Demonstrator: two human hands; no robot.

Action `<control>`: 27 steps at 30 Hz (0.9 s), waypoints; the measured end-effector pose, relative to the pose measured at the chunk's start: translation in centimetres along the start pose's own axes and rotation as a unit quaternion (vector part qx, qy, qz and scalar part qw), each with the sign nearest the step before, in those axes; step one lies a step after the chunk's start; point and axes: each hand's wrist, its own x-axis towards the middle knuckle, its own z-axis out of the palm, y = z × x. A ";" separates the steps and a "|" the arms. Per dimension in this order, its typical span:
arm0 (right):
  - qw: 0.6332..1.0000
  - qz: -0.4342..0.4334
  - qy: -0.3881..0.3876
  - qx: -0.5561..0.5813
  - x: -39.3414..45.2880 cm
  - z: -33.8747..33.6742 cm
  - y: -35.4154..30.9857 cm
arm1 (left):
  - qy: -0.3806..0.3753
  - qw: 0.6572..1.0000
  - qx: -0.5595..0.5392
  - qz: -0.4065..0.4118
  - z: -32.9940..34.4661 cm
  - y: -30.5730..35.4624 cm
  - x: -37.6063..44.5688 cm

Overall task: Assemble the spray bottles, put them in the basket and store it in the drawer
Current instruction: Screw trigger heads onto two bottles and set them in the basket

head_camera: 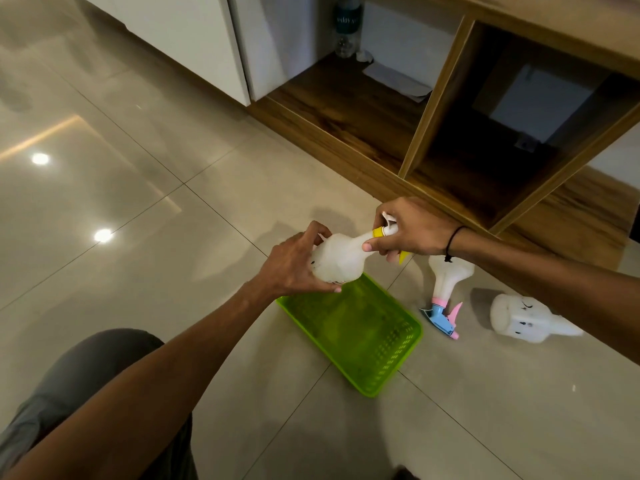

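Observation:
A white spray bottle (341, 254) is held sideways above the floor, just over the far corner of the green basket (388, 368). My left hand (294, 265) grips its body. My right hand (412, 230) is closed around its white and yellow spray head (384, 231) at the neck. The basket lies on the tiles with nothing inside it. To its right lies a second white bottle (448, 275) with a pink and blue spray head (443, 318) on it. Further right a white bottle (519, 318) with no head lies on its side.
An open wooden cabinet compartment (502, 157) stands behind my hands. A wooden shelf (346, 105) to its left holds a clear water bottle (347, 26) and papers (398, 79). My knee (97, 375) is at the lower left on glossy floor tiles.

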 end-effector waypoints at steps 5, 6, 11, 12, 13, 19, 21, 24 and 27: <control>0.982 -0.058 -0.009 -0.182 0.8 1.4 -1.4 | -0.058 0.998 -0.003 0.009 1.3 -0.7 -0.7; 0.974 -0.066 -0.008 -0.216 1.0 1.7 -1.7 | -0.071 0.997 -0.011 0.026 1.4 -1.1 -0.8; 0.939 -0.092 0.016 -0.332 1.8 3.6 -2.7 | -0.084 0.996 -0.017 -0.005 1.9 -1.8 -0.7; 0.935 -0.099 0.026 -0.340 2.0 4.1 -2.8 | -0.082 0.996 -0.017 -0.019 2.0 -1.9 -0.6; 0.932 -0.106 0.039 -0.346 2.2 4.6 -2.9 | -0.083 0.996 -0.014 -0.033 2.1 -2.0 -0.5; 0.898 -0.120 0.076 -0.415 3.1 7.6 -3.7 | -0.093 0.988 0.075 -0.094 3.6 -2.0 -0.2; 0.891 -0.114 0.073 -0.433 3.2 8.4 -3.8 | -0.087 0.986 0.091 -0.107 4.1 -2.1 -0.3; 0.888 -0.110 0.086 -0.438 3.3 8.9 -3.6 | -0.068 0.986 0.095 -0.120 4.3 -2.4 -0.4; 0.891 -0.115 0.103 -0.427 3.4 8.6 -3.3 | -0.042 0.987 0.080 -0.132 4.1 -2.5 -0.6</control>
